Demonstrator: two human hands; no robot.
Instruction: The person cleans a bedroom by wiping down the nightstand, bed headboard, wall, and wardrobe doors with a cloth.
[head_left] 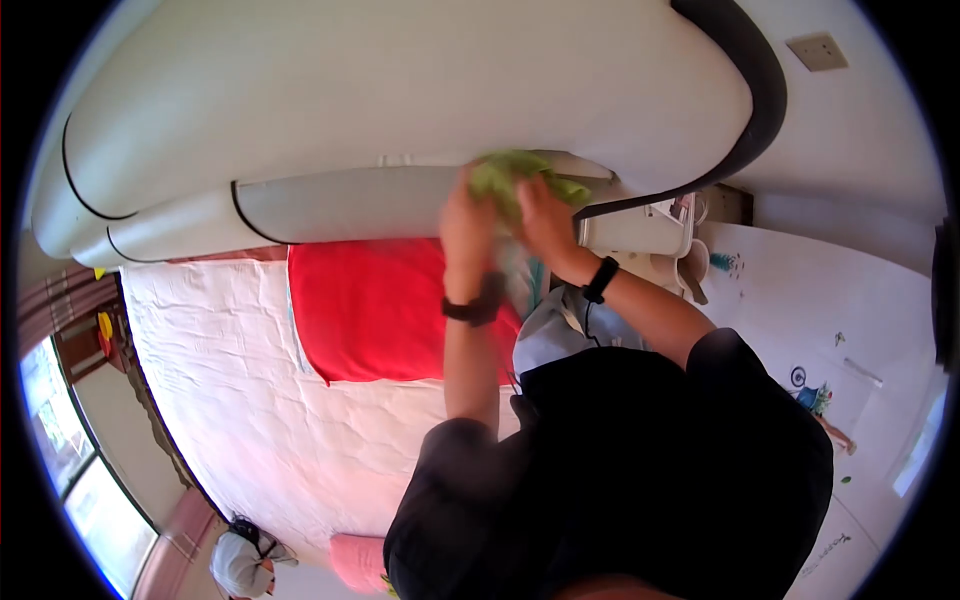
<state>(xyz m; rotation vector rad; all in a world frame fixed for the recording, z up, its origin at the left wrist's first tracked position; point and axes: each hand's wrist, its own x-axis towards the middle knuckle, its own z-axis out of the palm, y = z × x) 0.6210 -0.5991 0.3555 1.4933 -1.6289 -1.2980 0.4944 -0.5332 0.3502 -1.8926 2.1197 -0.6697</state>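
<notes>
From the head view, I see the left hand (pixel 468 232) and right hand (pixel 546 218) both clamped on the bunched green cloth (pixel 497 176), at the padded headboard (pixel 400 90); I can't tell whether they touch it. I'd work the folds evenly, grips firm, clear of the red blanket (pixel 370 310).

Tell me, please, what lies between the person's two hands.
The head view shows part of the green cloth, bunched, between the left hand and the right hand.
</notes>
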